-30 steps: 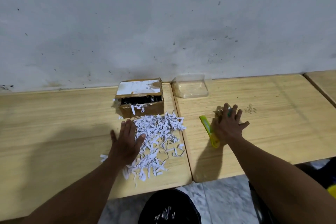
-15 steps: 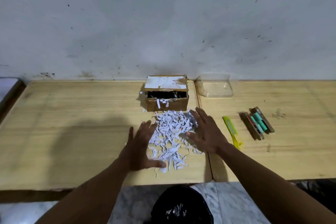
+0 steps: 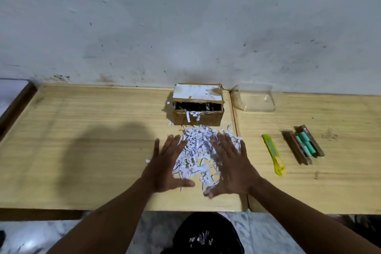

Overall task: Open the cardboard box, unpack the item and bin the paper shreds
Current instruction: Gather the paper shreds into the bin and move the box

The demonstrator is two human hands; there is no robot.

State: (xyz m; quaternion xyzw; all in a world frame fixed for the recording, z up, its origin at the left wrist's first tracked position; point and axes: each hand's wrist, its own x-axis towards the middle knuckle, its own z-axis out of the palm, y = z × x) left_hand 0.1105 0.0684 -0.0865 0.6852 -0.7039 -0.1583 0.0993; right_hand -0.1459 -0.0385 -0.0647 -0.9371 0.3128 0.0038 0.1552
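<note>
While both hands lie flat and spread on the bench [image 3: 82,150], gripping nothing, the pile of paper shreds [image 3: 196,151] sits between them. The left hand [image 3: 165,167] presses at the pile's left edge with fingers splayed and thumb pointing inward under the shreds. The right hand [image 3: 231,167] covers the pile's right side, its palm down on the paper, its outline blurred. Just beyond the fingertips stands the cardboard box [image 3: 198,104], open toward the hands, with a few shreds hanging over its front wall and dark contents inside. To the right of the right hand lies a yellow cutter [image 3: 273,153], and further right the unpacked item [image 3: 303,144], a flat pack holding green and red pieces. Beyond it sits a clear plastic lid [image 3: 254,98]. Below the wrists, under the bench edge, a black bin [image 3: 206,235] holds some shreds.
</note>
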